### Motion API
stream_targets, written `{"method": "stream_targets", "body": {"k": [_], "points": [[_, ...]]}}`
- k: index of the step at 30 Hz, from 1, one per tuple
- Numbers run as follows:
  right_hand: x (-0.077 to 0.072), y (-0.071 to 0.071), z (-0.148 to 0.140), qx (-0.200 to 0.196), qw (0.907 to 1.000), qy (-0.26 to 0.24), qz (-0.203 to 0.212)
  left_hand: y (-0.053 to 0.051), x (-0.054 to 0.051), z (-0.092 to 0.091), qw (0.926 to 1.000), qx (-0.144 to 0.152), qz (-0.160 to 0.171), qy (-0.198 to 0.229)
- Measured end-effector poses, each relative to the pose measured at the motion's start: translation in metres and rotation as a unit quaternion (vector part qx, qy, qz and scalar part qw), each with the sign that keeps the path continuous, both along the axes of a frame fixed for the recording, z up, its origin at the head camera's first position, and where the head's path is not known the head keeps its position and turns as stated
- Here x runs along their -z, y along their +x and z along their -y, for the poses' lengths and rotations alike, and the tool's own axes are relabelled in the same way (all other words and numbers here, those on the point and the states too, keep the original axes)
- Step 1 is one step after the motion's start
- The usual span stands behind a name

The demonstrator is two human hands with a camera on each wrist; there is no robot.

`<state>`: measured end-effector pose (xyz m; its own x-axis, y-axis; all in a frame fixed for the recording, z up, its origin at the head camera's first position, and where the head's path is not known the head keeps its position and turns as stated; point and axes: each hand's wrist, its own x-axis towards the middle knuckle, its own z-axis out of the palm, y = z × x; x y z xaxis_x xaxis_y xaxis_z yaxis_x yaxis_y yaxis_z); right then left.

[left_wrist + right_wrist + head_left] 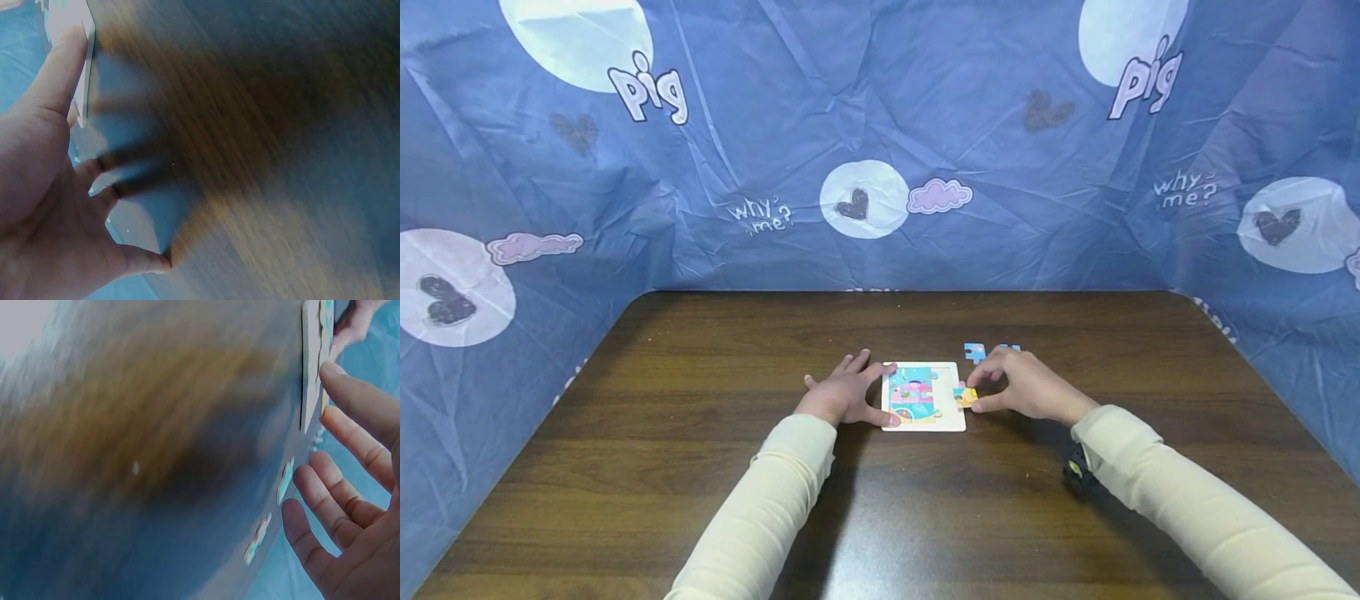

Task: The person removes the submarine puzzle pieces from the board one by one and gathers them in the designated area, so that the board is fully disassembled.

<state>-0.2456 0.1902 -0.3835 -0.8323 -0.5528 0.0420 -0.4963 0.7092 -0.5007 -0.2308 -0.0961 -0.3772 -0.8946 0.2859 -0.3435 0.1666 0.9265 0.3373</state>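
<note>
A square puzzle board (952,422) with a pale frame lies on the table, its left and middle filled with pink, teal and yellow picture pieces (913,396). My left hand (842,398) is spread at the board's left side, thumb and index finger resting on its left corners. Over the right edge of the board, my right hand (1030,387) pinches a yellow and blue puzzle piece (964,397) between thumb and index finger. In the right wrist view the other right fingers (312,544) are held apart from the piece, which is mostly hidden there.
Behind the right hand lie a loose blue puzzle piece (974,352) and another (1015,347), partly covered by the hand. The brown wooden table (700,500) meets a blue printed cloth (880,100) at the back and sides.
</note>
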Motion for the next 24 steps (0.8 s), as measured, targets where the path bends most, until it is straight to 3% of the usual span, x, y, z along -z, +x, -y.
{"method": "stream_targets", "body": {"k": [15, 24], "points": [[-0.010, -0.016, -0.056, 0.084, 0.9964, 0.004, -0.007, 0.001, -0.002, 0.000, 1.0000, -0.001, 0.002, -0.002], [-0.008, -0.031, -0.089, 0.104, 0.9943, 0.019, -0.016, 0.001, -0.001, 0.000, 1.0000, 0.001, 0.001, -0.001]]}}
